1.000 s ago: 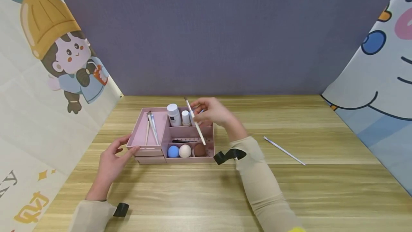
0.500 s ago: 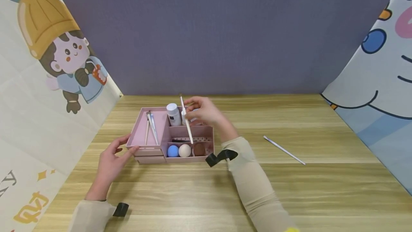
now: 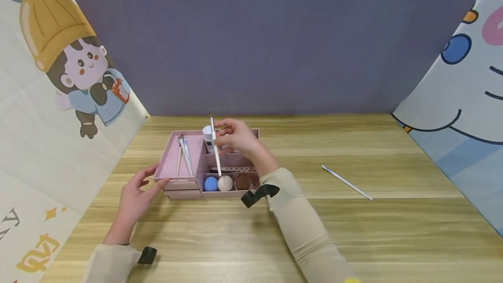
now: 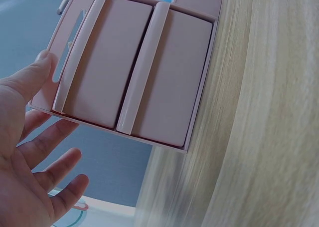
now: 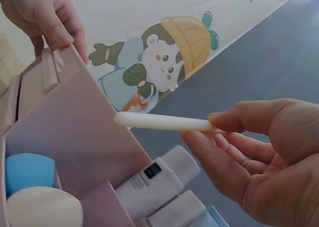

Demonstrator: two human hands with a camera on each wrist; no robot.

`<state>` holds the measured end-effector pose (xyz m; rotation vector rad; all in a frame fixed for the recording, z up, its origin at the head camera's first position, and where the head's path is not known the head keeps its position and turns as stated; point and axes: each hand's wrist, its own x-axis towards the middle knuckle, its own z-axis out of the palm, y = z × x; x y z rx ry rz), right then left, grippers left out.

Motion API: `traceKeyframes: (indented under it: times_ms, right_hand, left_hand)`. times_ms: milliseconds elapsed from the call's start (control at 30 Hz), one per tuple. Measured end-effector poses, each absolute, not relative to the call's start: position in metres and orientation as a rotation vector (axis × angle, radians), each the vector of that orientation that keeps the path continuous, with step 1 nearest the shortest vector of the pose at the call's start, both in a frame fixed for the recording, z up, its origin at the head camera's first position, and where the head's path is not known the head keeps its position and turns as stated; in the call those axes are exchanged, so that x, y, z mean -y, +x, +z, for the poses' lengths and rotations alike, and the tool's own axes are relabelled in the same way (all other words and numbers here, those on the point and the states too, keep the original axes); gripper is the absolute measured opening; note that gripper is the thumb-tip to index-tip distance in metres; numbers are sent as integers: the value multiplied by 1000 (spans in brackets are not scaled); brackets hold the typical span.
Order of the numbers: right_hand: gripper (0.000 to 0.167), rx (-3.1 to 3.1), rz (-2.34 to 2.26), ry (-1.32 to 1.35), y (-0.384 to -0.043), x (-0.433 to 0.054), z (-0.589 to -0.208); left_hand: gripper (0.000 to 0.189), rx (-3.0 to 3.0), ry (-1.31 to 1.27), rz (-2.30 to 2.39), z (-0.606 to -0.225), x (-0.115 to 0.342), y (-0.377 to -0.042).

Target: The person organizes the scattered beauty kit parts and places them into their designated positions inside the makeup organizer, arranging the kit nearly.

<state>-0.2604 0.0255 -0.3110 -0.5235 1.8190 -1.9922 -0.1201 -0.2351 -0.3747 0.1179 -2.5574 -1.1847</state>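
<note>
The pink organizer (image 3: 184, 160) looks like smooth matt plastic. The bench (image 3: 353, 230) has a wood grain. The brush handle (image 5: 162, 121) looks smooth, slightly glossy.

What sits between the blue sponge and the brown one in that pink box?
A cream-coloured sponge sits between the blue sponge and the brown sponge, in the pink organizer's front row; the head view shows it.

White brush (image 3: 215, 147), near upright, above pink organizer (image 3: 184, 182)

left hand (image 3: 135, 198): near left, fingers straight, relaxed, spread | right hand (image 3: 235, 136): far centre, fingertips pinched, forearm angled toward far left
</note>
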Motion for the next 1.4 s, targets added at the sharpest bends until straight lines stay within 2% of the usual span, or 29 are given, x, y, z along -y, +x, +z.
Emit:
traceKeyframes:
  times_ms: [1400]
  right_hand:
    - [43,-1731,-2198,-335,-252,33,-321]
  left_hand:
    - [52,2562,124,-1191,-375,231,-123]
